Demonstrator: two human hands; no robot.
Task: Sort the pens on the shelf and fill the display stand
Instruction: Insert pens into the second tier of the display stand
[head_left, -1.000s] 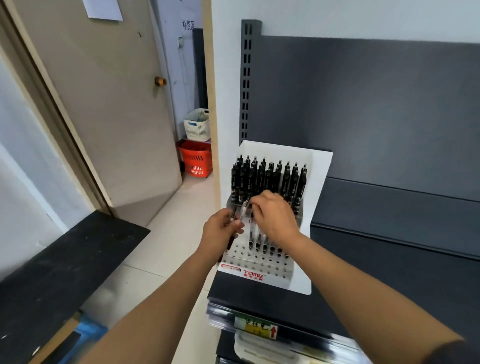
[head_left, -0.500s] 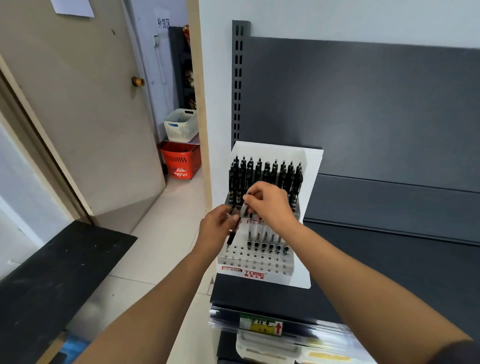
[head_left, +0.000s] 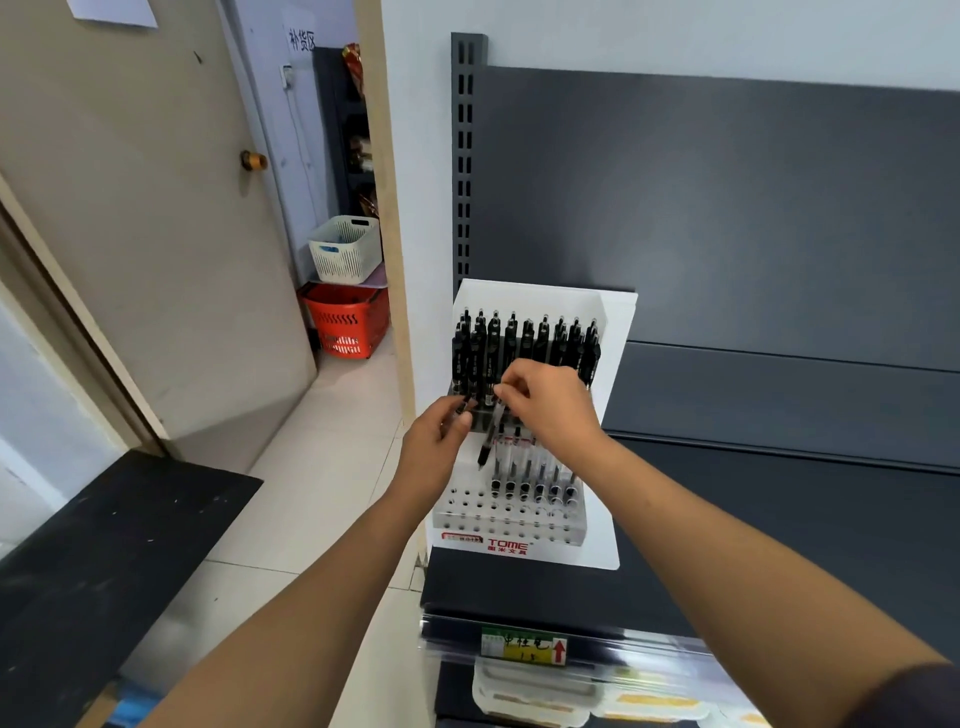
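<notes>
A white stepped display stand (head_left: 608, 519) stands on the dark shelf (head_left: 779, 519) at its left end. Black pens (head_left: 524, 340) fill its back rows, a short row of clear-barrelled pens (head_left: 535, 478) stands lower down, and the front holes are bare. My right hand (head_left: 550, 400) pinches the top of a clear pen (head_left: 488, 441) that hangs tip-down over the stand's left side. My left hand (head_left: 434, 447) is just left of it, fingers closed on pens, one dark end (head_left: 464, 404) showing at its fingertips.
The shelf's slotted upright (head_left: 464, 156) and dark back panel rise behind the stand. A price-tag strip (head_left: 524, 644) runs along the shelf's front edge. To the left are an open door (head_left: 130, 234), a white basket (head_left: 345, 249) on a red basket (head_left: 345, 319), and a black board (head_left: 104, 545).
The right hand has drawn a clear pen out of the left hand's bunch and lifted it slightly over the stand. The view has shifted a little to the right.
</notes>
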